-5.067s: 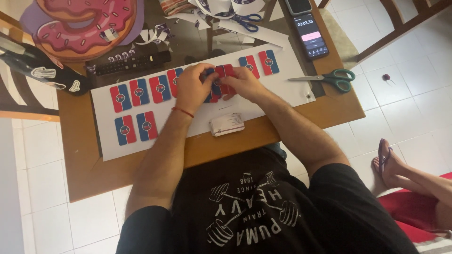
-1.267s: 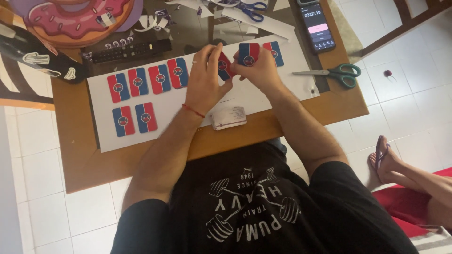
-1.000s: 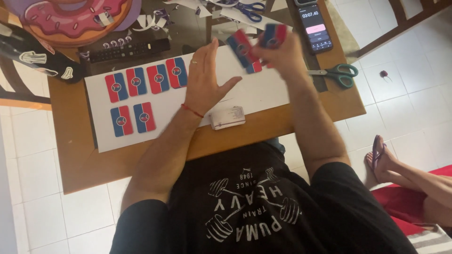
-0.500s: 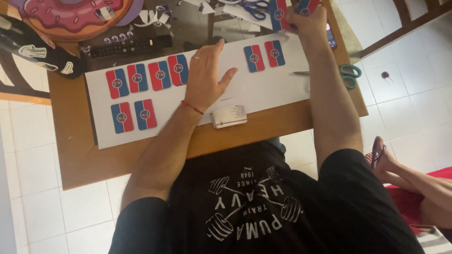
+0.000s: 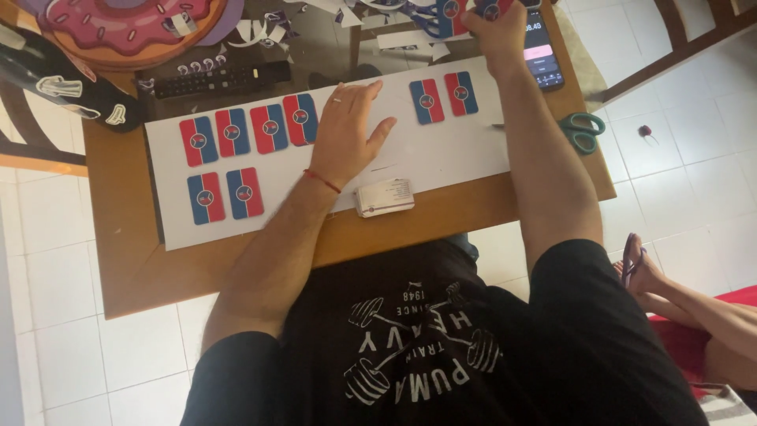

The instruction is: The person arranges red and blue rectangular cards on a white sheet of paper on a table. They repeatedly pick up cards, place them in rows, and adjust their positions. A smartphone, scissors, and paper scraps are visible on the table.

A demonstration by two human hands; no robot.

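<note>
Pressing flat and open on the white sheet (image 5: 441,158), left hand (image 5: 347,130) steadies it while right hand (image 5: 498,31) (at one o'clock) grips peeled red-and-blue stickers (image 5: 453,9); eight remain

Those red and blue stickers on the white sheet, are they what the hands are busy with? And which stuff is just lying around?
In use:
white sheet, under the flat left hand
stickers on the sheet
peeled stickers in the right hand

Lying about:
scissors
phone
remote
donut cutout
small box
paper scraps
</note>
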